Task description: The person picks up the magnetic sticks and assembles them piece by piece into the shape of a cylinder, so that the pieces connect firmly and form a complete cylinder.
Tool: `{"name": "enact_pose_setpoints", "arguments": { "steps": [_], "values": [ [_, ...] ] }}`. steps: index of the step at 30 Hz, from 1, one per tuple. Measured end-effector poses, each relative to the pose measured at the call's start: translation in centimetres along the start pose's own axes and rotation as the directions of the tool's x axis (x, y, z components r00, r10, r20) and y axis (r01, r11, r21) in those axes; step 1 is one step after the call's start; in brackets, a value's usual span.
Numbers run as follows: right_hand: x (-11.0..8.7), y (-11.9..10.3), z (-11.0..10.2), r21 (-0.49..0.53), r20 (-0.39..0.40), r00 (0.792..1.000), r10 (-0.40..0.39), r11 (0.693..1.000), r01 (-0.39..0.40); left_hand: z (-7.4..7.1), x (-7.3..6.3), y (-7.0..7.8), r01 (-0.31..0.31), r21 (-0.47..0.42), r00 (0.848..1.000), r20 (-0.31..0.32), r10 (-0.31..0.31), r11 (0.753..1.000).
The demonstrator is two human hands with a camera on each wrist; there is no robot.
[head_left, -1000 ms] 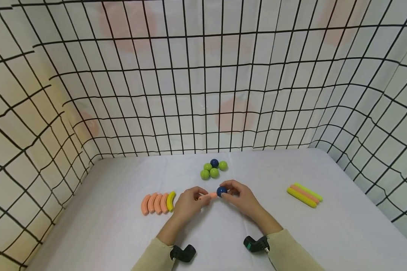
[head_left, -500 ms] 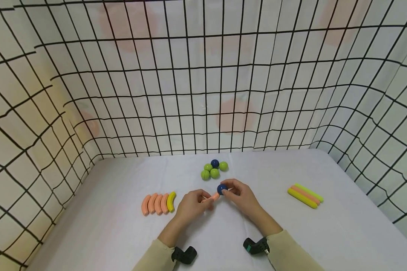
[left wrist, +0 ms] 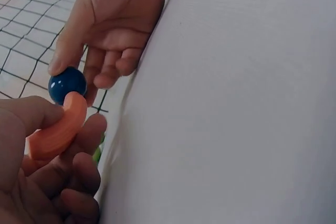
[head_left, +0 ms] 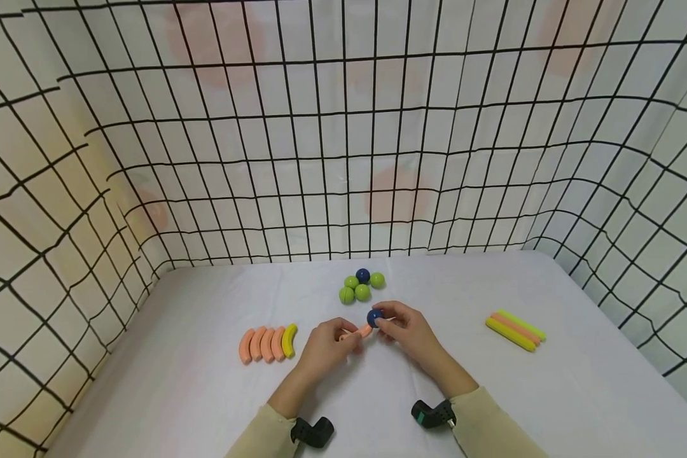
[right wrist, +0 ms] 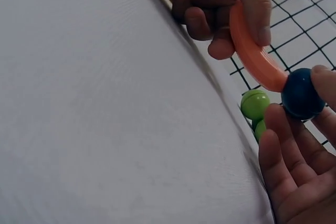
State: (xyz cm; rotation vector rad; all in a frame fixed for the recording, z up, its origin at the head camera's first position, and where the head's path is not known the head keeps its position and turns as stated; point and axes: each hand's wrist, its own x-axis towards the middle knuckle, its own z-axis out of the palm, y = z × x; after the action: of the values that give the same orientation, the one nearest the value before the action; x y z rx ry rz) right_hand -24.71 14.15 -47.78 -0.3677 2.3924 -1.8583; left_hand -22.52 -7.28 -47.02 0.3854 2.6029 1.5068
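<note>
Between thumb and fingers my left hand point(head_left: 329, 346) pinches a curved orange stick point(left wrist: 62, 129), its free end pointing up and to the right. A shiny dark blue ball point(right wrist: 303, 94) is pinched by my right hand point(head_left: 406, 327). The stick's end meets the ball's side in both wrist views. Both pieces are held up over the white table, in front of a cluster of green balls point(head_left: 362, 292) with another blue ball point(head_left: 363, 276) among them.
Left of the hands lies a row of curved orange pieces point(head_left: 261, 343) with a curved yellow piece point(head_left: 289, 340) at its end. Straight yellow and orange sticks point(head_left: 512, 331) lie to the right. Black grid netting point(head_left: 343, 140) stands behind the white table point(head_left: 206, 407).
The ball and the right hand have risen slightly. The orange stick has tilted from nearly level to slanting up toward the ball. Both hands keep their hold.
</note>
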Motion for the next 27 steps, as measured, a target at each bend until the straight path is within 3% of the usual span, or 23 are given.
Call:
{"name": "enact_pose_setpoints", "arguments": {
  "steps": [5, 11, 19, 25, 27],
  "values": [
    [0.10, 0.04, -0.27, 0.029, 0.040, 0.999, 0.024, 0.999, -0.025, -0.22, 0.17, -0.28, 0.014, -0.110, 0.999, -0.048, -0.020, 0.994],
    [0.21, 0.22, -0.01, -0.047, 0.067, 0.998, 0.013, 0.999, -0.010, -0.34, 0.21, -0.54, 0.018, -0.273, 0.998, -0.054, -0.034, 0.962],
    [0.10, 0.04, 0.24, -0.087, 0.099, 0.995, 0.015, 0.996, -0.006, -0.35, 0.34, -0.51, 0.049, -0.334, 0.996, -0.048, -0.069, 0.941],
    [0.00, -0.23, 0.30, -0.043, 0.150, 0.988, 0.025, 0.999, -0.019, -0.35, 0.29, -0.30, 0.083, -0.358, 0.995, -0.018, -0.096, 0.930],
    [0.00, -0.21, 0.29, -0.008, 0.164, 0.986, 0.027, 1.000, -0.026, -0.40, 0.23, -0.25, 0.093, -0.392, 0.995, 0.003, -0.100, 0.915]
  ]
}}
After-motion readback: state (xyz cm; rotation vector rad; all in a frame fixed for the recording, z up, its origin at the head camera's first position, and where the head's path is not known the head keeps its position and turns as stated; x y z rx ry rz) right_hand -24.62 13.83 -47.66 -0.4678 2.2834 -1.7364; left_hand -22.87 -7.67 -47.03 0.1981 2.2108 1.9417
